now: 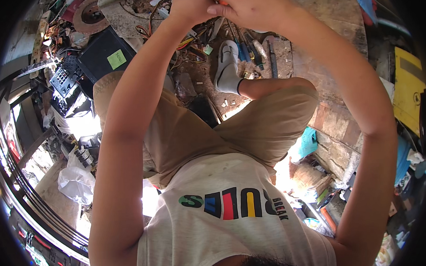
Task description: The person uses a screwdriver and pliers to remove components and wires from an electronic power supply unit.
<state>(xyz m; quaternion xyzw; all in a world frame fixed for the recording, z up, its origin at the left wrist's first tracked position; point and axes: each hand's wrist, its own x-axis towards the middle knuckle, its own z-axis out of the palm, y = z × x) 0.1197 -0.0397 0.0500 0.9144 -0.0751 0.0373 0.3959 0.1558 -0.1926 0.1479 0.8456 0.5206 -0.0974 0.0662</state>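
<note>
Both my arms reach up to the top edge, where my hands meet and are partly cut off. My left hand [192, 8] looks closed, its fingers curled in against the other hand. My right hand [251, 9] is closed too, its thumb pointing toward the left one. A small orange piece [222, 2] shows between them; its kind cannot be made out. Beneath, on the dirty ground, lie tools with dark and blue handles [244, 52] and a dark rod-like tool [273, 58]. Loose coloured wires [187, 42] are scattered under my left wrist.
My bent legs in brown trousers [184, 129] and a grey shoe [227, 55] border the work spot. To the left stand a black box with a green note [97, 57], a rusty disc [88, 15] and a plastic bag [77, 184]. A wooden board [333, 30] and yellow panel [408, 91] are right.
</note>
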